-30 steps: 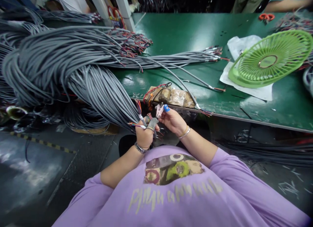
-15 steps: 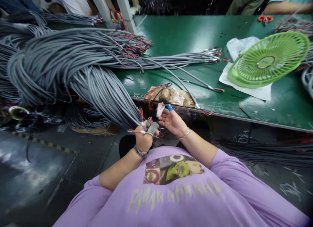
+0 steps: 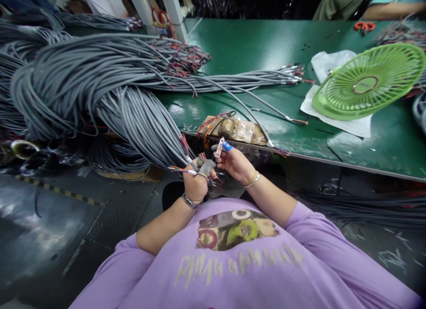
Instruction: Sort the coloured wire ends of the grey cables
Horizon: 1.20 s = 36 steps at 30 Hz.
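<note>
My left hand (image 3: 195, 184) is closed around the ends of grey cables, its thumb wrapped in a grey cover. Thin coloured wires (image 3: 181, 169) fan out from the cable ends on both sides of the fist. Just to the right, my right hand (image 3: 237, 166) pinches a small pale pink plastic piece (image 3: 219, 148); its exact kind is unclear. A blue wrap covers one fingertip of that hand. The thick bundle of grey cables (image 3: 143, 122) drapes over the table edge down to my left hand.
On the green table (image 3: 246, 42) lie more grey cables with bared ends, a taped block (image 3: 239, 129) at the front edge, a green fan (image 3: 366, 85) on white sheets, and orange-handled scissors (image 3: 364, 26). Other people stand at the far side. A metal post (image 3: 173, 11) rises at the back left.
The pink piece in my right hand has turned more upright and shows more sharply. My left hand has shifted very slightly; it still grips the cables.
</note>
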Each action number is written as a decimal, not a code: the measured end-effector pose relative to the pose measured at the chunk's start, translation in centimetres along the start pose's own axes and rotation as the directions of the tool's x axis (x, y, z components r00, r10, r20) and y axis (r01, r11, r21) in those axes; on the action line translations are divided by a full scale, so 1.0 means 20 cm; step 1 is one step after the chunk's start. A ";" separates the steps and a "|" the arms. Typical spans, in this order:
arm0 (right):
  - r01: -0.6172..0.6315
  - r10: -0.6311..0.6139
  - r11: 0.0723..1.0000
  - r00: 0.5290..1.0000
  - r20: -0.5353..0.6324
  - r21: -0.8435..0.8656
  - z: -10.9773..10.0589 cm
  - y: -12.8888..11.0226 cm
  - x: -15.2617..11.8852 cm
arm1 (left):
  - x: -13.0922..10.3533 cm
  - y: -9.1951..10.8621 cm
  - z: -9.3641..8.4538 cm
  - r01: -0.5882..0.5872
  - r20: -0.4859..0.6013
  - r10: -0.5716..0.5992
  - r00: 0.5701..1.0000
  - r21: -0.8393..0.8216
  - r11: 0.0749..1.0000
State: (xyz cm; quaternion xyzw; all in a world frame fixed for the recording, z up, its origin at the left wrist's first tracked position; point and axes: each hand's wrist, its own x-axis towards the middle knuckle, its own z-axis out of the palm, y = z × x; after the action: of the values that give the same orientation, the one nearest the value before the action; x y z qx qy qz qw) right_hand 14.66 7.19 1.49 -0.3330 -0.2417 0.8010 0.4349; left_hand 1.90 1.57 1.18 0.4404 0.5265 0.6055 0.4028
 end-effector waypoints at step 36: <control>-0.150 0.143 0.987 0.985 0.100 0.061 -0.04 -0.02 0.00 | -0.04 0.01 -0.07 -0.087 0.004 0.087 0.996 0.123 0.989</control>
State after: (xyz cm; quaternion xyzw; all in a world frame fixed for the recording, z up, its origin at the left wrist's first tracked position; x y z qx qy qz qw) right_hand 15.45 7.52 1.17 -0.2960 -0.2095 0.8536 0.3739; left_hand 0.79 0.30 1.16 0.4865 0.5435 0.5891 0.3477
